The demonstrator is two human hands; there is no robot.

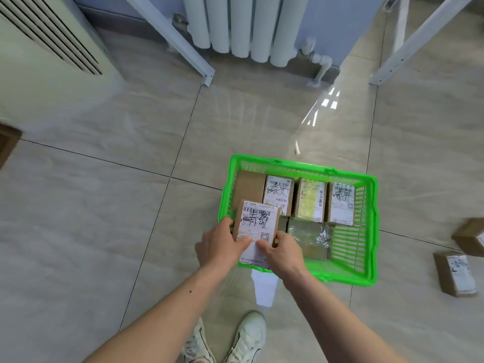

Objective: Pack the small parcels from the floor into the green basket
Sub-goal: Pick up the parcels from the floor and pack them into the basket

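Parcels are filling the green basket [372,231] at lower centre-right of the head view: four are standing in a row along its far side, and a plastic-wrapped one [309,239] is lying flat in the near half. Both hands are holding a labelled parcel [255,226] over the basket's near-left corner, apparently lowering it into the gap beside the wrapped one. The left hand [218,244] is gripping its left edge with the thumb lying across the label; the right hand [281,254] is pinching its lower right corner, fingers curled round it, probably to steady it level as it is going in. Two more parcels [455,273] are waiting on the floor [104,205] at the right edge of the frame, so the packing looks unfinished.
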